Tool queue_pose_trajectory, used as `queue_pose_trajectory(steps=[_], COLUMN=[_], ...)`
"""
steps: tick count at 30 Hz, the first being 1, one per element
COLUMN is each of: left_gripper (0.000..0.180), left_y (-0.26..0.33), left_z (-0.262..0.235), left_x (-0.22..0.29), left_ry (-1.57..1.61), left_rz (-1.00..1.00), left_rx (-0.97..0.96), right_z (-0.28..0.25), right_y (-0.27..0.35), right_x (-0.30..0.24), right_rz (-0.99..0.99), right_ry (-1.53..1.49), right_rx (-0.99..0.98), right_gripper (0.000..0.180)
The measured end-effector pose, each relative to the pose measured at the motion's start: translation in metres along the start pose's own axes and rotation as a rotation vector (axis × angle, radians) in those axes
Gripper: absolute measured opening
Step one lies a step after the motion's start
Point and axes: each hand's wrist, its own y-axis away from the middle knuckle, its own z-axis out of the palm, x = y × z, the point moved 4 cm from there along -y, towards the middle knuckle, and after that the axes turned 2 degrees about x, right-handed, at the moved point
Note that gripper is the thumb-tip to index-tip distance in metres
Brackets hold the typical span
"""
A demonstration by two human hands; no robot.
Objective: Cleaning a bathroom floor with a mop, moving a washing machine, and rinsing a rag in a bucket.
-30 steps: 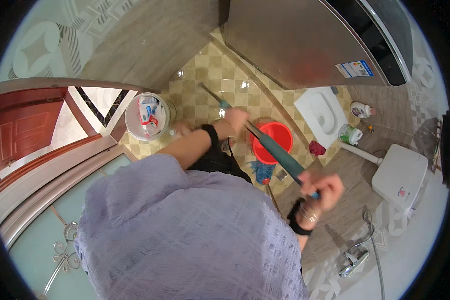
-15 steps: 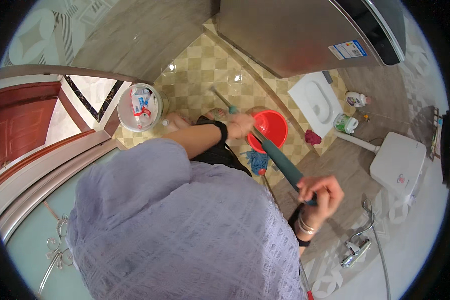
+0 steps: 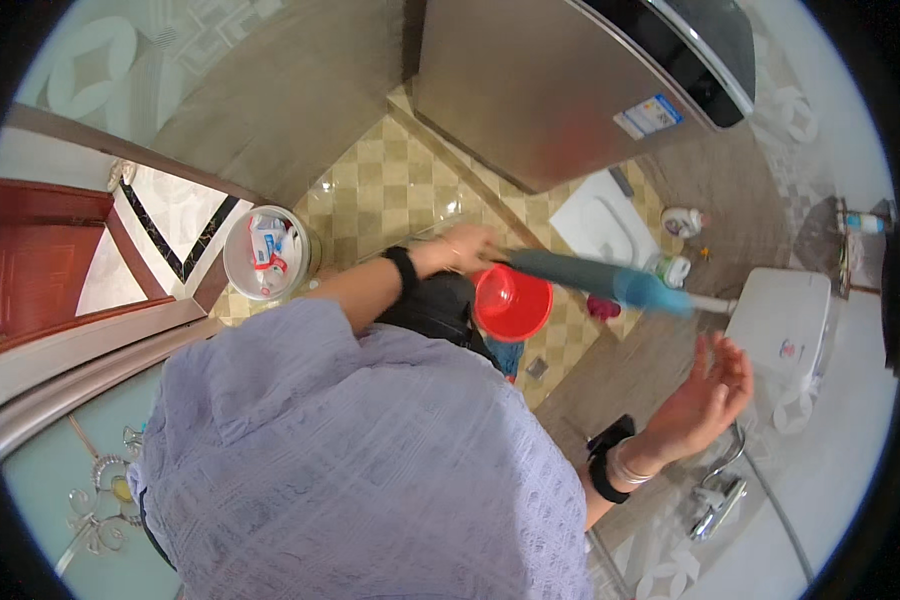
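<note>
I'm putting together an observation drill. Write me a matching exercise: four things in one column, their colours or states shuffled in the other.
Things:
1. Left hand
2. Right hand
3. Leftmost bucket
4. Rightmost bucket

Colours or states:
A. Red
B. Open, with a gap between it and the pole
C. White, with packaging inside
D. Closed around the pole

Right pairs: 1-D; 2-B; 3-C; 4-A
</note>
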Motion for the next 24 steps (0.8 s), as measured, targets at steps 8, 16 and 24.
queue_pose_trajectory(steps=[8,16,24], left_gripper=[0.034,0.03,0.069], left_y=[0.109,0.133,0.13], left_z=[-0.18,-0.284,-0.292], left_x=[-0.199,-0.289,-0.284], left_ry=[0.367,0.276,0.225], left_rz=[-0.738,-1.147,-0.801], left_rx=[1.089,1.109,1.556], right_z=[-0.028,0.01,0.026], right_y=[0.005,-0.081,-0.175], right_x=[0.09,0.148,0.189], right_rz=[0.333,0.251,0.12], right_ry=[0.257,0.372,0.426], right_rx=[-0.061,-0.067,0.313], right_gripper=[0.022,0.018,0.016])
